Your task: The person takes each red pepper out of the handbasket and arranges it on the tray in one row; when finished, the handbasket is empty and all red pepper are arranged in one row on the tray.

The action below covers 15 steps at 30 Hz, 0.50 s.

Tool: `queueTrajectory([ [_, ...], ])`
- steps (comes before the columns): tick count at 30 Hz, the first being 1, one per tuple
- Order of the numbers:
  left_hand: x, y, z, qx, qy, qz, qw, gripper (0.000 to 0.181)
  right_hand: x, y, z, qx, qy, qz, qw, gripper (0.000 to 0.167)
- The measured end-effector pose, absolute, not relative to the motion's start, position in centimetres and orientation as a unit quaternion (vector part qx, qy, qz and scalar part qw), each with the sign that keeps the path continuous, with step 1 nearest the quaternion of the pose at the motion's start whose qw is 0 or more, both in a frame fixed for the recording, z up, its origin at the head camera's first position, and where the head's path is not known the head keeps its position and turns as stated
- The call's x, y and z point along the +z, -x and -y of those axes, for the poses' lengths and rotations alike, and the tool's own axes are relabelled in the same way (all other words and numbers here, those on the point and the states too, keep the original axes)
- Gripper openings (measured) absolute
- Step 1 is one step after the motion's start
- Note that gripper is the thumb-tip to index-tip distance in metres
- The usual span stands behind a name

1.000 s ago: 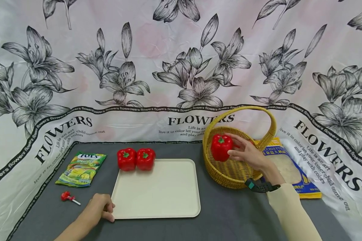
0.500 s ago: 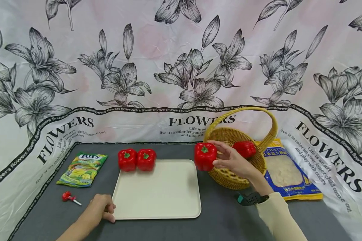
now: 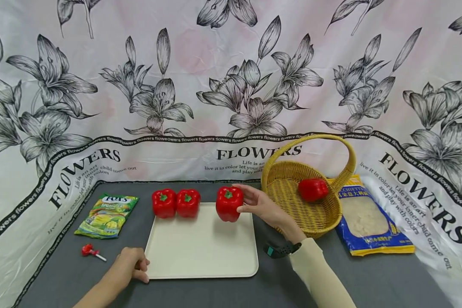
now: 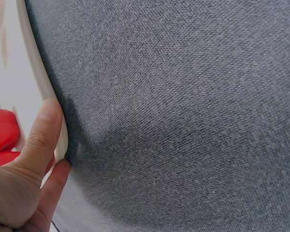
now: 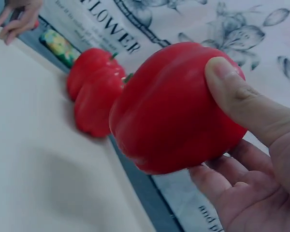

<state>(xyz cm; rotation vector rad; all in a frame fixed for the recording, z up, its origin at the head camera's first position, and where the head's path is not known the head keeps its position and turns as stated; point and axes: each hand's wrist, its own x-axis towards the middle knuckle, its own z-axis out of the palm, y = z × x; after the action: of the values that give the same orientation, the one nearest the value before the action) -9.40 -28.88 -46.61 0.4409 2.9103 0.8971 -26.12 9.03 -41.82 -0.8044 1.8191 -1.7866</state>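
My right hand (image 3: 259, 206) holds a red bell pepper (image 3: 228, 205) above the back right part of the cream tray (image 3: 200, 252). In the right wrist view the thumb presses one side of this pepper (image 5: 176, 108), with fingers under the other side. My left hand (image 3: 126, 266) pinches the tray's front left corner; the left wrist view shows its thumb on the rim (image 4: 41, 79) and a finger against the outer side. Two more red bell peppers, a left one (image 3: 164, 204) and a right one (image 3: 188, 203), sit side by side at the tray's back left corner.
Right of the tray stands a yellow wicker basket (image 3: 292, 209) with a tall handle and one red pepper (image 3: 312, 189) inside. Behind it lies a blue and yellow pasta bag (image 3: 369, 222). A green candy bag (image 3: 107, 217) and a red lollipop (image 3: 88, 250) lie on the left.
My right hand has carried the bell pepper left out of the basket to over the tray, uncovering the pepper left in the basket. The left hand stays at the tray corner.
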Motion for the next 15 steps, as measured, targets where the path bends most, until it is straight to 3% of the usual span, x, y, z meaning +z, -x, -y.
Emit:
queueTrajectory([
  [15, -46.5, 9.5, 28.6, 0.281, -0.123, -0.951, 0.041, 0.032, -44.1, 29.0, -6.0, -0.641, 0.279, -0.674, 0.238, 0.068],
])
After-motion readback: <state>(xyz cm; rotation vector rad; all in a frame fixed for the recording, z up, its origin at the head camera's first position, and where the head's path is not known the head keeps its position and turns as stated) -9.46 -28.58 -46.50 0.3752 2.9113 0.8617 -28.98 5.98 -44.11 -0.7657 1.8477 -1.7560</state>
